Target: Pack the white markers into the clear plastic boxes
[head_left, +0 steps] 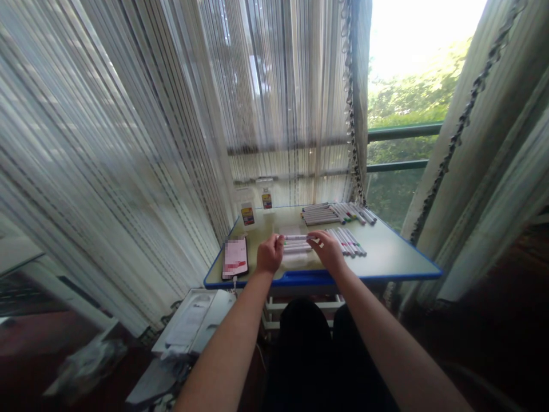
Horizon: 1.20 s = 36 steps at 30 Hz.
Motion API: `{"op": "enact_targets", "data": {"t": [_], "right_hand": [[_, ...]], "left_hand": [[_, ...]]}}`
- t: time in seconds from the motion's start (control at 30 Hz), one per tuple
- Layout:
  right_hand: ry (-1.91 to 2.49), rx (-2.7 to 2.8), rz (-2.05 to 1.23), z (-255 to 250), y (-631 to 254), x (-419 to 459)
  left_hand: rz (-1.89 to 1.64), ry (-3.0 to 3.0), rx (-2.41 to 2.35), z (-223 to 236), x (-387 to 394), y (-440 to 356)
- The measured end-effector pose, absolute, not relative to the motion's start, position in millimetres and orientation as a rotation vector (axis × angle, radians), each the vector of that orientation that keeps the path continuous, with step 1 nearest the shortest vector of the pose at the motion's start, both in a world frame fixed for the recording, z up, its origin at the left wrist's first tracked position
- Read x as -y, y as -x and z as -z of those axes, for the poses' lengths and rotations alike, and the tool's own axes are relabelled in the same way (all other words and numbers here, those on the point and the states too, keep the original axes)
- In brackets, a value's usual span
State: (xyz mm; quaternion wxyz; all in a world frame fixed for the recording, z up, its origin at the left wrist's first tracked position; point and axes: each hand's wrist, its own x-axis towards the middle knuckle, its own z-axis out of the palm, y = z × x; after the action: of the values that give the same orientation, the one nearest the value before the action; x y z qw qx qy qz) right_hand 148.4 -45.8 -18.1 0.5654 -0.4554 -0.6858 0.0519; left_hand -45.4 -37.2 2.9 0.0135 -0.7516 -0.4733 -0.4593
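Note:
A white marker [295, 237] lies level between my two hands. My left hand [270, 253] is closed on its left end, and the fingers of my right hand [326, 249] pinch its right end. Just below it, several more white markers [297, 248] lie side by side in what looks like a clear plastic case [295, 261]. To the right of that, beside my right hand, a row of loose markers [352, 243] rests slanted on the table. My fingers hide the ends of the held marker.
Larger groups of markers [321, 216] lie at the back of the blue-edged table [398, 260]. Two clear containers with labels [247, 216] stand at the back left. A phone with a cable [235, 257] is at the left edge. An open white box [193, 317] sits lower left.

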Motion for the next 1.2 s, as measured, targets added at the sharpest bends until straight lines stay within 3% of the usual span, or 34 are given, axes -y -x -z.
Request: {"op": "enact_targets", "data": {"t": [0.67, 1.2], "right_hand": [[1.182, 1.666, -0.209, 26, -152, 36], [1.32, 1.758, -0.324, 22, -159, 43]], "left_hand": [[1.567, 2.372, 1.428, 1, 34, 52], [1.328, 2.409, 1.581, 2, 35, 60]]}}
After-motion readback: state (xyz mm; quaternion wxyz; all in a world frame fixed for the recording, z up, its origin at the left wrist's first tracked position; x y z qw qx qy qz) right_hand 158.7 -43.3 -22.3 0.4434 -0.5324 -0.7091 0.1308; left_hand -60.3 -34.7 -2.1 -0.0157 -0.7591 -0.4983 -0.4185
